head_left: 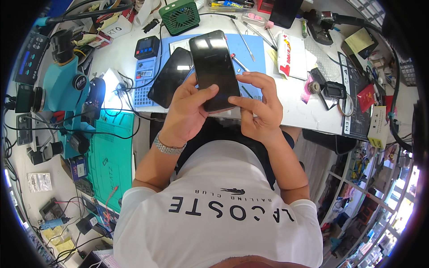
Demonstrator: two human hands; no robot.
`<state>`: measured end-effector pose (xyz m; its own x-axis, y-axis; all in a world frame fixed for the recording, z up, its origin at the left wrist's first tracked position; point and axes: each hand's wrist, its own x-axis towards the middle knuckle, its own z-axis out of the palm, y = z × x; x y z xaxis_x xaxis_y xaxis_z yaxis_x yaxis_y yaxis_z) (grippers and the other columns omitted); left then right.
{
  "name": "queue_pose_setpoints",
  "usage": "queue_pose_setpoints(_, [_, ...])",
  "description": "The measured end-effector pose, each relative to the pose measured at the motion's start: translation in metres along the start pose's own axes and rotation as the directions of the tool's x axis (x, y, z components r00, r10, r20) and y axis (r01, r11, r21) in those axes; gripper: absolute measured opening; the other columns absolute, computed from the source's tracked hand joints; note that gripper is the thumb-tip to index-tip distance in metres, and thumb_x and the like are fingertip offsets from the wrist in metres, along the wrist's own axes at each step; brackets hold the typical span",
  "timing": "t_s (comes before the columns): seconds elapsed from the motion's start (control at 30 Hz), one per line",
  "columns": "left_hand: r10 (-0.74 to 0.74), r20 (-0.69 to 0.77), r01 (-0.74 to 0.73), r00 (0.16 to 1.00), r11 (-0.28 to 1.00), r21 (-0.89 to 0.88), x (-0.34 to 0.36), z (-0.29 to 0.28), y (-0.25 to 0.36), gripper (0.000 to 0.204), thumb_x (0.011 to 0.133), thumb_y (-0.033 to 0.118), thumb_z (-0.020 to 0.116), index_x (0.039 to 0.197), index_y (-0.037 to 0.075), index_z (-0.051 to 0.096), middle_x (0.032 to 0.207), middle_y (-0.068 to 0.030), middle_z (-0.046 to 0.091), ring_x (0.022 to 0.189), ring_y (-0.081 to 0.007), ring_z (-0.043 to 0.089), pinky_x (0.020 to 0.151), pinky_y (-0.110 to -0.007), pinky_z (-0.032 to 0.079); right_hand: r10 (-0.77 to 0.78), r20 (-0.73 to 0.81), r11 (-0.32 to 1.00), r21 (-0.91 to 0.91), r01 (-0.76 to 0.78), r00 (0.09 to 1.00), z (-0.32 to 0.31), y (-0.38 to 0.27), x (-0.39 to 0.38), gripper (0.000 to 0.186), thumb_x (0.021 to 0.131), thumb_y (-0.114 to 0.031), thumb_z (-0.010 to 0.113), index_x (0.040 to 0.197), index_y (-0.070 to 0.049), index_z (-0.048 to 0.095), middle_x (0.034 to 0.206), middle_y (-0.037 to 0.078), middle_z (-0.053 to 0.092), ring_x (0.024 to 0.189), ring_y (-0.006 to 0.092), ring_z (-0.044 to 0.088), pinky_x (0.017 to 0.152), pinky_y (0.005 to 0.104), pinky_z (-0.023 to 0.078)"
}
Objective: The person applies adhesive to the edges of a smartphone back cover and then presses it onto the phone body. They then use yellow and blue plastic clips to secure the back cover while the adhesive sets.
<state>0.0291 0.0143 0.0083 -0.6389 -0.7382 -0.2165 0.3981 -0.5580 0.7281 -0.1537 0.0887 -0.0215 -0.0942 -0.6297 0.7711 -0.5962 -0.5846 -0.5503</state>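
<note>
Where the bench begins at the far left, a teal microscope (67,91) stands beside a green work mat (111,152). Next comes a blue parts tray (143,85), and just right of it a second dark phone (167,80) lies at a slant on a blue mat (258,47), its far end leaning right. A green fan (180,17) stands beyond it.

The left hand (190,105), with a metal-band wristwatch (169,145) at its wrist, is closed around the lower left side of a black smartphone (214,64), thumb across the glass. That phone is held above the near edge of the bench, screen up, directly ahead of the person; its long axis points away from the body, far end tipped slightly left.

The right hand (263,107) is partly uncurled and encloses nothing. Two of its fingertips meet the phone's right long edge, one near the lower corner, the other farther up; whether they press or merely rest I cannot tell. Of the two, the left is nearer, bearing the phone, while the right comes from the side. Farther right lies a white packet (286,53).
</note>
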Motion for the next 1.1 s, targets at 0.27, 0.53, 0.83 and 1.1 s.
queue_pose_setpoints(0.27, [0.053, 0.122, -0.089, 0.991, 0.949, 0.303, -0.004, -0.012, -0.037, 0.042, 0.099, -0.002, 0.053, 0.14, 0.001, 0.046, 0.131, -0.0117, 0.063, 0.118, -0.0183, 0.065, 0.102, -0.035, 0.054, 0.686, 0.036, 0.529, 0.661, -0.533, 0.726, 0.004, -0.008, 0.011, 0.073, 0.096, 0.0, 0.07, 0.151, -0.001, 0.022, 0.126, 0.023, 0.064, 0.116, 0.0224, 0.064, 0.095, 0.0321, 0.055])
queue_pose_setpoints(0.53, [-0.058, 0.219, -0.015, 0.974, 0.948, 0.318, -0.009, -0.021, -0.049, 0.041, 0.104, 0.006, 0.052, 0.143, -0.001, 0.043, 0.129, -0.014, 0.064, 0.116, -0.0218, 0.067, 0.1, -0.037, 0.057, 0.75, 0.147, 0.445, 0.611, -0.655, 0.645, -0.009, -0.014, 0.024, 0.069, 0.093, 0.009, 0.067, 0.15, 0.003, 0.029, 0.113, 0.021, 0.071, 0.103, 0.0171, 0.071, 0.088, 0.026, 0.059])
queue_pose_setpoints(0.83, [0.125, 0.191, -0.207, 0.974, 0.838, 0.506, -0.01, -0.01, -0.045, 0.035, 0.11, 0.027, 0.055, 0.129, -0.002, 0.057, 0.102, -0.0038, 0.071, 0.091, -0.0051, 0.06, 0.079, -0.023, 0.051, 0.738, 0.208, 0.409, 0.619, -0.67, 0.642, -0.019, -0.008, 0.02, 0.053, 0.091, 0.012, 0.069, 0.14, 0.005, 0.05, 0.111, 0.016, 0.073, 0.101, 0.0129, 0.07, 0.086, 0.0233, 0.058])
queue_pose_setpoints(1.1, [0.176, 0.252, -0.307, 0.952, 0.598, 0.74, -0.012, -0.003, -0.028, 0.036, 0.108, 0.024, 0.057, 0.133, -0.003, 0.057, 0.092, -0.0076, 0.074, 0.08, -0.008, 0.063, 0.072, -0.026, 0.052, 0.687, 0.293, 0.351, 0.668, -0.656, 0.665, -0.026, -0.004, 0.019, 0.051, 0.088, 0.012, 0.068, 0.137, 0.003, 0.054, 0.111, 0.01, 0.069, 0.098, 0.0097, 0.067, 0.084, 0.0225, 0.055])
